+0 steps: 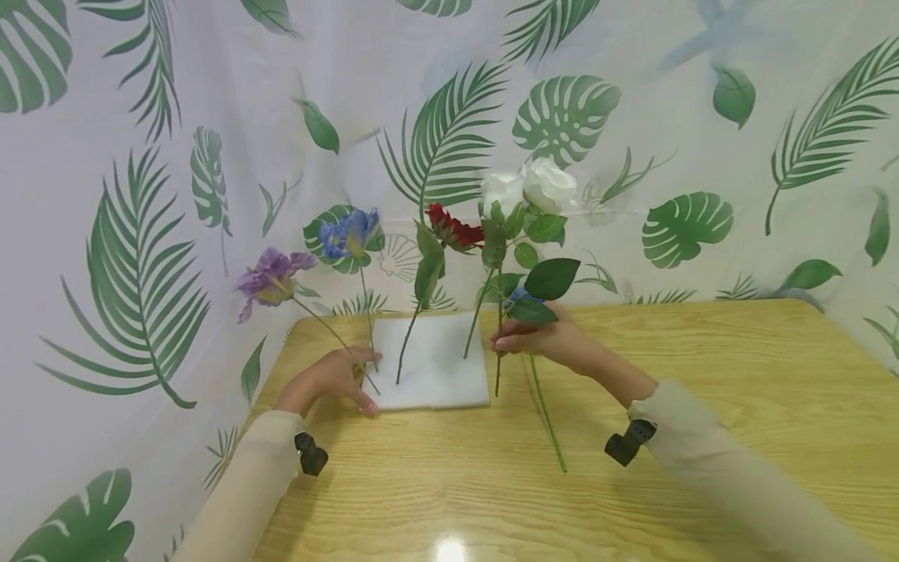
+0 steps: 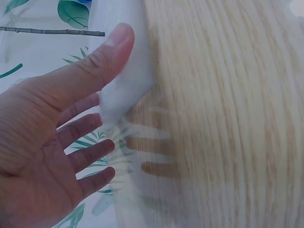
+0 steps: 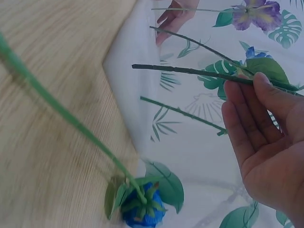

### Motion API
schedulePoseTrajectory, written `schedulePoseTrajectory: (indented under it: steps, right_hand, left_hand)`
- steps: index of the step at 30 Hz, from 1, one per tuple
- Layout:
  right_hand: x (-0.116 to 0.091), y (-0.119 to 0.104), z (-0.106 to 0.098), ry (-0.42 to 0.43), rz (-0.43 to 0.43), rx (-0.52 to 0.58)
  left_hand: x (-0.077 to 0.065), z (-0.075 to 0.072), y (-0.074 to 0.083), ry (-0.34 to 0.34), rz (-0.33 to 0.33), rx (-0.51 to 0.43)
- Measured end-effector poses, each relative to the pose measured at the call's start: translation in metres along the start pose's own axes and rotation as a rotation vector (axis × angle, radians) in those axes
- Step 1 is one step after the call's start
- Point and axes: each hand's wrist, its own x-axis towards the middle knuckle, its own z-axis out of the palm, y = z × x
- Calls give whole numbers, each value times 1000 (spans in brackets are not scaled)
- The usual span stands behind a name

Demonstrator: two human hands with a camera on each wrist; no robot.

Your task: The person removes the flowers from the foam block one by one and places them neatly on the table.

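In the head view, my right hand pinches the dark stem of what looks like one of two white roses. The lower tip of that stem hangs free by the right edge of a white foam block. Purple, blue and red flowers stand in the block, the purple one leaning left. Another green stem stands near its right side. My left hand rests at the block's left edge, thumb and fingers spread, as the left wrist view also shows.
A blue rose lies on the wooden table beyond my right hand, its long green stem pointing toward me. Behind the table hangs a leaf-patterned curtain. Each wrist bears a small black camera.
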Motion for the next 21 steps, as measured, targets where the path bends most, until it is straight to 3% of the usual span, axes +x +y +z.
schedulePoseTrajectory:
  steps: [3,10,16,21]
  right_hand:
    - [-7,2,-9,9,-1,7]
    - [-29,3,-29,12,-15,-198]
    - [-51,4,-46,52,103,-195]
    - [-64,8,-60,94,85,-193]
  left_hand:
    - [0,0,-1,1,7,4]
    - [-1,0,-3,6,14,6]
    - [-1,1,-4,16,31,4]
    - [-1,0,-3,14,24,-8]
